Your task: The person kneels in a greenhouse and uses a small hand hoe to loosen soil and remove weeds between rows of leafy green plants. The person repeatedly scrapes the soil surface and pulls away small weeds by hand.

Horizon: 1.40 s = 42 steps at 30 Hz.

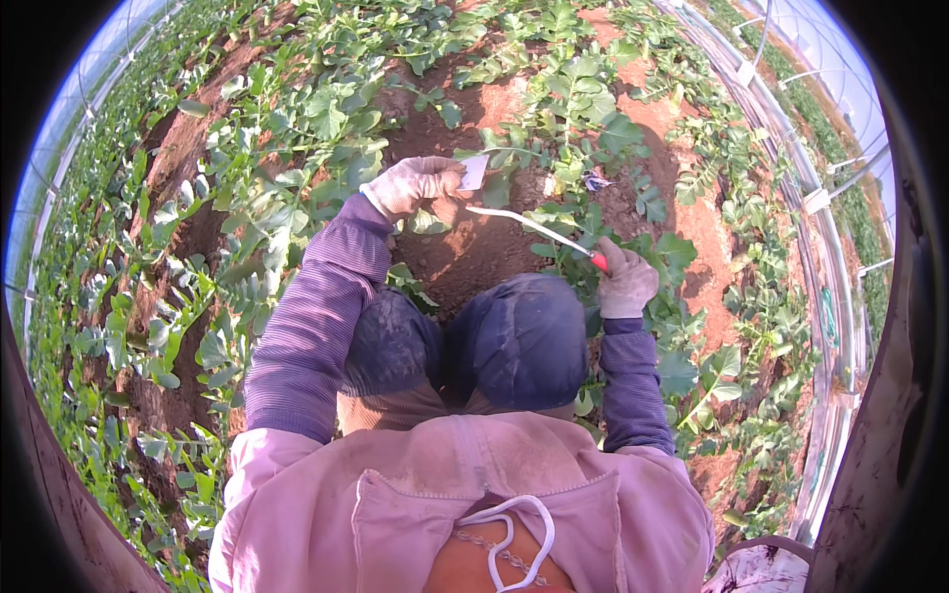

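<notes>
A soiled work glove covers my left hand (pixel 417 185), raised over the row, with a small flat white card (pixel 473 173) pinched between its thumb and fingers. My right hand (pixel 626 278), gloved too, grips the red handle (pixel 599 261) of a narrow sickle. The sickle's thin, slightly curved blade (pixel 535 226) points left, its tip just below the card and the left fingers. Leafy green plants, perhaps radishes (pixel 586 89), grow in front of both hands. Bare reddish soil (pixel 463 256) lies beneath the blade, before my bent knees (pixel 519 345).
A crumpled purple-and-white scrap (pixel 597 181) lies on the soil near the plants. Dense rows of leaves (pixel 252 200) run along the left. On the right, a pale rail (pixel 808 178) and hoops of a tunnel frame border the bed, with green twine (pixel 829 319) beside it.
</notes>
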Each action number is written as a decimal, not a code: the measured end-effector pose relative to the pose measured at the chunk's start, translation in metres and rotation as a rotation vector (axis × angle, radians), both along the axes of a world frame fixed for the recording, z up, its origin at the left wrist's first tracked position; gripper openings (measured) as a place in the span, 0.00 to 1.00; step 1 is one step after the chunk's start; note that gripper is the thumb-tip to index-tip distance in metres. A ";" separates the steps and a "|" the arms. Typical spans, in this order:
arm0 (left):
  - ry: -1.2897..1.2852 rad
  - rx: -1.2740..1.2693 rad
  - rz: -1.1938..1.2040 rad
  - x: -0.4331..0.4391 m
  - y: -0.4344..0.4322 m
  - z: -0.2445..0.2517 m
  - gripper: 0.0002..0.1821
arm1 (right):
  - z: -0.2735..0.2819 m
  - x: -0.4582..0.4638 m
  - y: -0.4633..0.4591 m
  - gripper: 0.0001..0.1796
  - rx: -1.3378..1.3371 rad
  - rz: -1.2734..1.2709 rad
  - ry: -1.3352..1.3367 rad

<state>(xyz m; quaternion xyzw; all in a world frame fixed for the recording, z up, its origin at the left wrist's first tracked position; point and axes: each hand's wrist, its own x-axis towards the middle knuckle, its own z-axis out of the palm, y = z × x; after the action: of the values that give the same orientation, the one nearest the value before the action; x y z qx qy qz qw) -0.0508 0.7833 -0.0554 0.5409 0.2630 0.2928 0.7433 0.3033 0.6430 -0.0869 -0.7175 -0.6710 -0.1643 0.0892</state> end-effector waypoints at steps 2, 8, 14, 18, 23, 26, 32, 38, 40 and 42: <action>-0.003 -0.047 0.005 0.000 0.000 -0.001 0.32 | 0.002 -0.001 0.001 0.24 -0.013 -0.006 0.018; -0.002 -0.151 0.048 0.007 -0.005 0.002 0.20 | 0.015 -0.006 0.001 0.21 -0.202 -0.109 0.027; 0.093 -0.190 0.215 0.013 -0.013 0.012 0.11 | 0.029 -0.012 -0.001 0.21 -0.358 -0.170 -0.019; 0.342 -0.109 0.334 0.018 -0.013 0.016 0.11 | 0.035 -0.022 -0.004 0.20 -0.205 -0.085 -0.082; 0.424 -0.273 0.601 0.016 -0.007 0.011 0.20 | 0.039 -0.033 -0.005 0.20 -0.144 -0.022 -0.065; 0.139 -0.345 0.597 0.007 -0.003 0.006 0.30 | 0.036 -0.036 -0.002 0.15 -0.132 -0.026 -0.077; -0.061 -0.060 0.367 0.003 -0.005 0.002 0.18 | 0.024 -0.036 -0.002 0.19 -0.203 -0.145 0.074; 0.135 -0.144 0.354 0.005 -0.006 0.016 0.16 | 0.011 -0.032 -0.007 0.20 -0.121 -0.104 0.039; 0.182 -0.119 0.382 0.007 -0.008 0.018 0.18 | 0.005 -0.033 -0.007 0.15 -0.073 -0.100 0.047; 0.243 -0.126 0.456 0.008 -0.010 0.018 0.19 | -0.002 -0.033 -0.007 0.12 -0.026 -0.057 0.033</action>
<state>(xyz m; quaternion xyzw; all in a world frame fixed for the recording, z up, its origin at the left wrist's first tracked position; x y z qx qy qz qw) -0.0426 0.7729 -0.0379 0.4515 0.4830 0.3686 0.6534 0.2700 0.6359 -0.0885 -0.7401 -0.6508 -0.1460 0.0862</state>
